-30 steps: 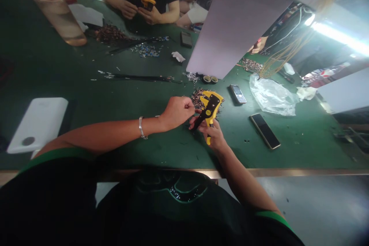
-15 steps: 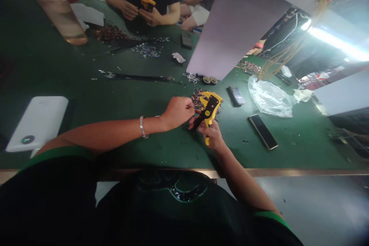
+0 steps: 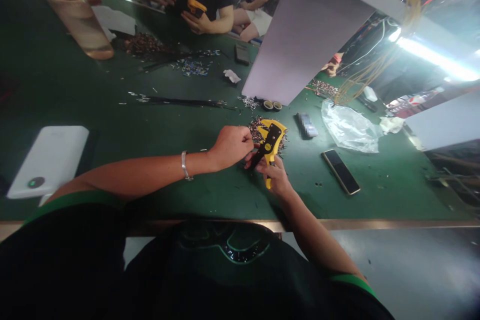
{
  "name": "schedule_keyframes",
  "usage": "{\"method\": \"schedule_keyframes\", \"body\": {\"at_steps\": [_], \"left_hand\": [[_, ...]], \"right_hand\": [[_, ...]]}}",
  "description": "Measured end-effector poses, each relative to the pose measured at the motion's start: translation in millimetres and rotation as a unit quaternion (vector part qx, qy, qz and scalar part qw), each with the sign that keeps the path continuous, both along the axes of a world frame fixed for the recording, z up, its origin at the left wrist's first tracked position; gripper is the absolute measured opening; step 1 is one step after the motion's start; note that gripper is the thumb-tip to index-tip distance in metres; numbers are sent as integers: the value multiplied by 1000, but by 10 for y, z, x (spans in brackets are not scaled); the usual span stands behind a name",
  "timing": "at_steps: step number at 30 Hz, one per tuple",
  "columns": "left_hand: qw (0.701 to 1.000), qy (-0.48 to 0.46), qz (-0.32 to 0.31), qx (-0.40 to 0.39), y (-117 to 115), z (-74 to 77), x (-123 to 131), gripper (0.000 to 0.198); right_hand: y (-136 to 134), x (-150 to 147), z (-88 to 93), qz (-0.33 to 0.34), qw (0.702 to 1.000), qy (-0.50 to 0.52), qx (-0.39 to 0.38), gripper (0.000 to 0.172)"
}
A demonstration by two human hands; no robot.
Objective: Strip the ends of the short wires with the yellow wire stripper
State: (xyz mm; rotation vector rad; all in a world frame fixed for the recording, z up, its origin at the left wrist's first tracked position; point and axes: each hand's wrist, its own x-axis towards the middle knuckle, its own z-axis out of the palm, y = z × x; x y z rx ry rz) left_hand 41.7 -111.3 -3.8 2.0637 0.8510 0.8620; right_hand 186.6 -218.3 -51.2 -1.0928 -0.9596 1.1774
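My right hand (image 3: 278, 174) is wrapped round the grip of a yellow and black wire stripper (image 3: 270, 141). Its head points up and left over a pile of short copper-coloured bits (image 3: 256, 129). Just left of the tool, my left hand (image 3: 233, 146) is closed in a pinch, fingertips close to the tool's black part. Whatever those fingers pinch is too small or hidden to make out. Beyond the hands lies a bundle of thin black wires (image 3: 183, 101) with pale ends, and a small heap of silvery bits (image 3: 249, 102) near two small rolls (image 3: 272, 105).
A phone (image 3: 341, 172), a pixelated dark object (image 3: 307, 125) and a clear plastic bag (image 3: 350, 127) lie to the right. At left are a white power bank (image 3: 48, 161) and a bottle (image 3: 80, 25). A grey panel (image 3: 300, 30) rises ahead. Across the table a person holds a yellow tool (image 3: 197, 7).
My two hands and the wire stripper have hardly moved. Across the table, the person's one hand has lifted away from the yellow tool, up and to the left.
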Motion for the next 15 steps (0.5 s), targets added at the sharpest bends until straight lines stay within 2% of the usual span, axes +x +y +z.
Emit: {"method": "schedule_keyframes", "body": {"at_steps": [5,15], "left_hand": [[998,-18,-33,-47,-72,43,-18,16],[997,-35,-45,-58,-75,41,-29,16]], "right_hand": [[3,-12,18,2,1000,-11,-3,58],[-10,-31,15,-7,1000,-19,4,50]]}}
